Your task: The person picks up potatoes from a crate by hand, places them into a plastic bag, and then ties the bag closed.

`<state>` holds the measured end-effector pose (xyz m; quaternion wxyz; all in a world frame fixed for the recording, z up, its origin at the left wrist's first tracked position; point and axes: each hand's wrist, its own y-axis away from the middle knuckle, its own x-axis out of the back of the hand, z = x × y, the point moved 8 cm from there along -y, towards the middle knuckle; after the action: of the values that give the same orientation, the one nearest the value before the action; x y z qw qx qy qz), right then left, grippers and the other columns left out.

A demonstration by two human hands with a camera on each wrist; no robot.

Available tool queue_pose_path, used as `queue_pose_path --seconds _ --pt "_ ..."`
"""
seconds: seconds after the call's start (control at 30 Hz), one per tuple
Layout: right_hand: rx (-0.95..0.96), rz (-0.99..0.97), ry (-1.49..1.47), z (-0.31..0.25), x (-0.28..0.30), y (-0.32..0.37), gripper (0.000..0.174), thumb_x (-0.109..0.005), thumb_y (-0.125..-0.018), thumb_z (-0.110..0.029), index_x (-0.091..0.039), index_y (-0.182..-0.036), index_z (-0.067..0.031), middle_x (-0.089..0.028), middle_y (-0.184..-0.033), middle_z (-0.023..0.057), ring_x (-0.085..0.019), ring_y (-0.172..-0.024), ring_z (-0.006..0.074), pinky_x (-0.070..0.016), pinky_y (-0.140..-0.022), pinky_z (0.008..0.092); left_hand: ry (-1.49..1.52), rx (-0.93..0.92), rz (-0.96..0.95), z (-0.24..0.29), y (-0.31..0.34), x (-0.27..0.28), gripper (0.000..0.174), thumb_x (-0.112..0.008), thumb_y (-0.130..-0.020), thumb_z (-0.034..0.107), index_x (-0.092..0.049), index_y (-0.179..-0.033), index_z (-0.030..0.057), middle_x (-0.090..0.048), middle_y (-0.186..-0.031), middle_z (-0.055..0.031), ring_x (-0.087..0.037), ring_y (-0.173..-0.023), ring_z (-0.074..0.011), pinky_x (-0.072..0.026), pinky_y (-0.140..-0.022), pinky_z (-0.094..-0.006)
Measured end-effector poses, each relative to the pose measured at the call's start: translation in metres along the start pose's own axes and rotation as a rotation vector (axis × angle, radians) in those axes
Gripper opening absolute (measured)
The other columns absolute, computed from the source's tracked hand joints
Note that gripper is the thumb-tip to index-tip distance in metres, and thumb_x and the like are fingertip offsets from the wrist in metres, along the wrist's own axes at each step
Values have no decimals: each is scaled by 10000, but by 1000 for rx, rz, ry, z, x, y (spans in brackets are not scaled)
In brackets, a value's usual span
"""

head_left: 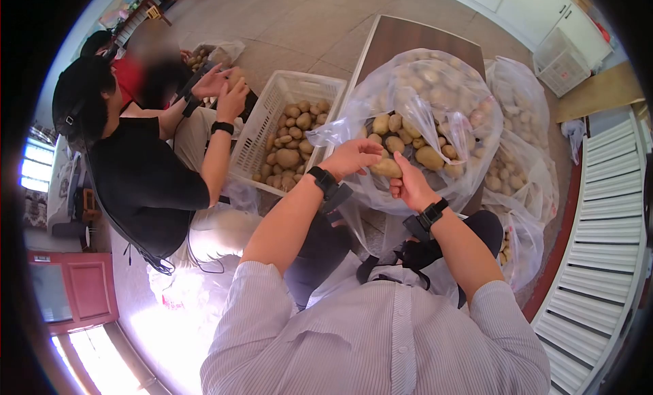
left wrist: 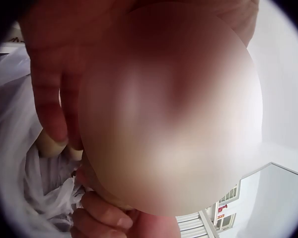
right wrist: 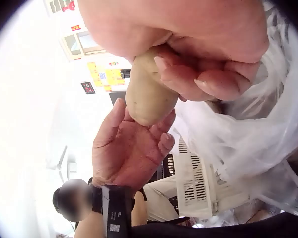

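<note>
i hold one potato (head_left: 386, 168) over the open bag (head_left: 333, 131)
left hand (head_left: 354, 157) at 10 o'clock, right hand (head_left: 408, 185) at 4, fingers of both curled round it; long axis 9 to 3.

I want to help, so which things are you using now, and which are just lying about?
In use:
potato, gripped by left hand and right hand
open clear bag of potatoes

Just lying about:
filled bags on the right
white basket by the cupboards
</note>
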<state>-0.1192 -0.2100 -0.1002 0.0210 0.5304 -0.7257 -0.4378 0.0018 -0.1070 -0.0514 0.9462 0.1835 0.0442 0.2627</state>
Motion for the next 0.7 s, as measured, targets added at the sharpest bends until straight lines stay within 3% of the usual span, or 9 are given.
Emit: queue_pose_path --seconds 0.23,0.47,0.57,0.67,0.7 --pt "-25 76 38 0 1 -7 538 -470 -950 -650 -499 -793 -136 -355 -546 -10 -344 -424 152 -270 -433 321 74 31 -92 8 7 -10 467 -696 -897 294 -608 -1279 41 -648 -1159 -66 -609 -1000 -139 -526 -689 -280" --pt "52 120 196 -14 -11 -8 574 -434 -969 -643 -506 -755 -115 -353 -535 -1 -352 -430 168 -284 -440 326 123 51 -141 7 9 -13 445 -657 -917 297 -602 -1272 35 -666 -1042 -89 -660 -744 -158 -525 -584 -273" --pt "151 149 199 -21 -9 -16 600 -431 -977 -630 -523 -759 -79 -407 -522 14 -409 -430 166 -314 -429 329 148 46 -80 11 9 -5 422 -644 -926 292 -602 -1258 35 -672 -1015 -95 -663 -700 -168 -523 -554 -269" --pt "283 222 335 -30 2 -29 537 -457 -1006 -516 -610 -838 -30 -498 -571 40 -433 -400 152 -324 -408 322 240 26 14 15 11 11 406 -639 -935 289 -599 -1248 33 -675 -1007 -97 -664 -695 -174 -517 -527 -261" --pt "368 252 482 -37 4 -30 473 -490 -997 -450 -634 -900 -10 -567 -655 83 -527 -487 196 -397 -471 340 312 4 61 16 12 19 400 -638 -940 287 -597 -1245 31 -677 -1005 -96 -663 -693 -175 -513 -516 -257"
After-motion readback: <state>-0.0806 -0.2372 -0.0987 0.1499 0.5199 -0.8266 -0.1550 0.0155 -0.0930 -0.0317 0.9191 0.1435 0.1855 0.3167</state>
